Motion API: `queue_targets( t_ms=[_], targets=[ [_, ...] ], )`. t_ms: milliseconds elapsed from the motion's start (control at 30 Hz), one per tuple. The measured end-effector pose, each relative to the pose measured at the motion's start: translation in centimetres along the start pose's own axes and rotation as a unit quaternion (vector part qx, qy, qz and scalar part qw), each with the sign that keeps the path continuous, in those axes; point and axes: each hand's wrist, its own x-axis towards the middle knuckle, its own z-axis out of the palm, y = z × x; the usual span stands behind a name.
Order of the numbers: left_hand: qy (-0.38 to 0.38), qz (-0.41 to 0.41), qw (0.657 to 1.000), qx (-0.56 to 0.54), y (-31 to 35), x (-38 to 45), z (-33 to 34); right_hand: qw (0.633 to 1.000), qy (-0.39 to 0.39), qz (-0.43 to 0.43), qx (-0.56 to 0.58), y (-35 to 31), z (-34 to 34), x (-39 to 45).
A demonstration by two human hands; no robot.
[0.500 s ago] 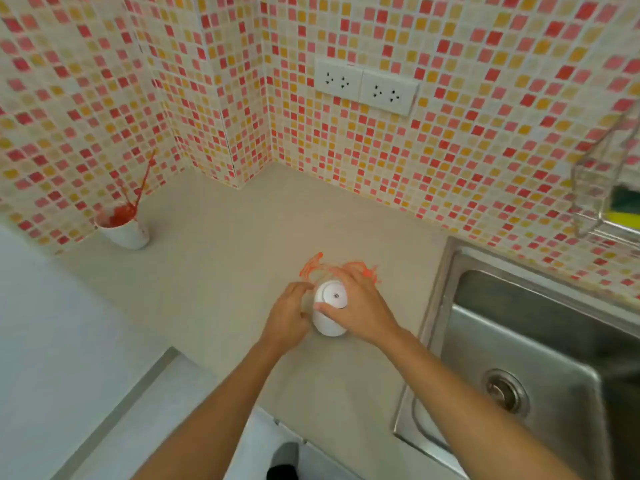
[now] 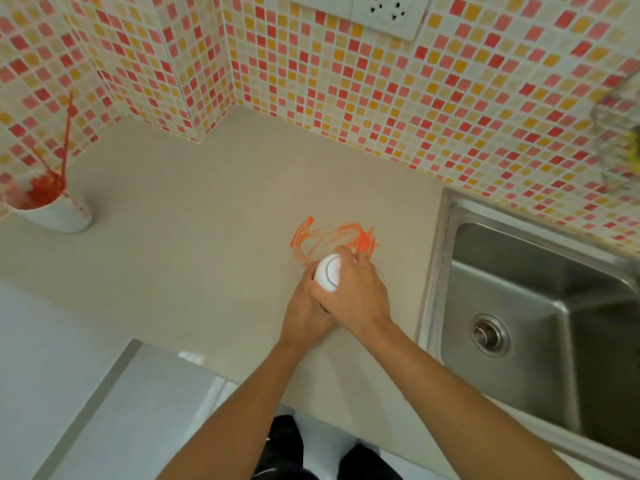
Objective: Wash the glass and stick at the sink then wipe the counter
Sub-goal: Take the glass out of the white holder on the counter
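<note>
A white glass (image 2: 52, 211) smeared with red sauce stands at the far left of the beige counter (image 2: 207, 244), with a red-stained stick (image 2: 67, 133) leaning in it. Near the sink, an orange-red smear (image 2: 332, 235) marks the counter. Just in front of the smear, my right hand (image 2: 353, 292) grips a white round-topped bottle (image 2: 329, 273) from the right. My left hand (image 2: 306, 315) holds the same bottle lower down, partly hidden under the right hand. The bottle's lower part is hidden by both hands.
A steel sink (image 2: 540, 306) with a round drain (image 2: 490, 336) lies to the right. A wire rack (image 2: 620, 133) holding something yellow hangs on the tiled wall above it. White sockets (image 2: 377, 12) sit high on the wall. A white surface (image 2: 52, 358) lies lower left.
The view has come closer and tilted down. Both hands have closed tighter around the white bottle, with the left hand now tucked under the right.
</note>
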Motion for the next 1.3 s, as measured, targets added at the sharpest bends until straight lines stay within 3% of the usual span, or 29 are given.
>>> queue_targets(
  t_ms=[133, 300, 500, 667, 800, 933, 1067, 1167, 1233, 1300],
  targets=[
    [-0.022, -0.045, 0.999, 0.018, -0.7, 0.2, 0.1, 0.999, -0.023, -0.035, -0.027, 0.2, -0.7, 0.3],
    [-0.031, -0.042, 0.997, 0.048, -1.3, 0.2, 0.1, 0.992, -0.078, -0.094, -0.044, 1.1, -2.1, 1.0],
    [-0.033, -0.026, 0.998, 0.039, -1.3, 0.2, -0.2, 0.985, -0.076, -0.136, -0.079, 1.4, -2.5, 0.8],
    [-0.046, -0.011, 0.999, 0.01, -1.6, 0.3, -0.6, 0.95, -0.115, -0.251, -0.149, 0.5, -4.3, 1.6],
    [-0.042, -0.017, 0.999, 0.003, -1.1, 0.2, -0.7, 0.948, -0.134, -0.257, -0.129, 0.3, -6.7, 2.4],
    [-0.045, -0.025, 0.999, 0.003, -1.4, 0.2, -0.7, 0.979, -0.079, -0.189, -0.016, 0.9, -9.5, 2.4],
    [-0.04, -0.023, 0.999, 0.025, -2.1, 0.3, -0.5, 0.985, 0.051, 0.017, 0.166, 3.9, -10.2, 1.9],
    [-0.031, -0.015, 0.999, 0.026, -2.5, 0.4, -0.2, 0.935, 0.095, 0.222, 0.261, 7.4, -8.9, 1.3],
    [-0.025, -0.012, 0.999, 0.026, -2.4, 0.4, -0.1, 0.865, 0.065, 0.315, 0.385, 9.3, -8.0, 0.4],
    [-0.02, -0.013, 0.999, 0.026, -2.3, 0.4, -0.1, 0.78, 0.031, 0.348, 0.519, 10.7, -7.3, -0.3]
  ],
)
